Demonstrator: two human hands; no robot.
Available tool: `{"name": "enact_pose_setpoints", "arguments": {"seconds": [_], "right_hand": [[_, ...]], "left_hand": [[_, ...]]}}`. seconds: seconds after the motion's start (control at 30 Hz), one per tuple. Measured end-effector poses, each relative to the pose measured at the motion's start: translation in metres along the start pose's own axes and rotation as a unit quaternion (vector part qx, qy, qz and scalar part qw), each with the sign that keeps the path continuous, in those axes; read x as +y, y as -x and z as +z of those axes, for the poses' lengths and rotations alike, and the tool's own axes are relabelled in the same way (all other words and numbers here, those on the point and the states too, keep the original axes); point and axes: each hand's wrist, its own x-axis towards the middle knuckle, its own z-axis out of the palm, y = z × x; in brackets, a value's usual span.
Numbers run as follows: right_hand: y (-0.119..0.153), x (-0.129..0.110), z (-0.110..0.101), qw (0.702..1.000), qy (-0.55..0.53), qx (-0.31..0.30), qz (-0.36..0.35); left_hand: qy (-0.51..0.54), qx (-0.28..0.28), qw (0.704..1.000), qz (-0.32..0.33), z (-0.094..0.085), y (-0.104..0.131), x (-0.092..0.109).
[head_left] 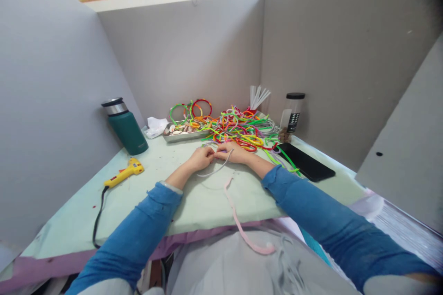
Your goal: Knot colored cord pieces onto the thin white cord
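Panels (180, 50) flank my desk (200, 207). Left hand (201, 158) and right hand (235, 152) pinch a stem (226, 162), apparently shaping it; next needs steadiness.

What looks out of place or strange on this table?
The pink strip runs over the front edge of the table, its curled end over the person's lap. It looks odd because most other strips lie in a colourful pile farther back.
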Motion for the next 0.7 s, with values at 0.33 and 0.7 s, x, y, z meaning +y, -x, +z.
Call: {"name": "enact_pose_setpoints", "arguments": {"seconds": [0.33, 0.7], "right_hand": [[-0.0007, 0.0012, 0.0004, 1.000, 0.001, 0.001, -0.002], [-0.0011, 0.0020, 0.0008, 1.000, 0.002, -0.001, 0.001]], "left_hand": [[-0.017, -0.009, 1.000, -0.004, -0.0013, 0.0001, 0.0021], [-0.022, -0.007, 1.000, -0.001, -0.0008, 0.0000, 0.0011]]}}
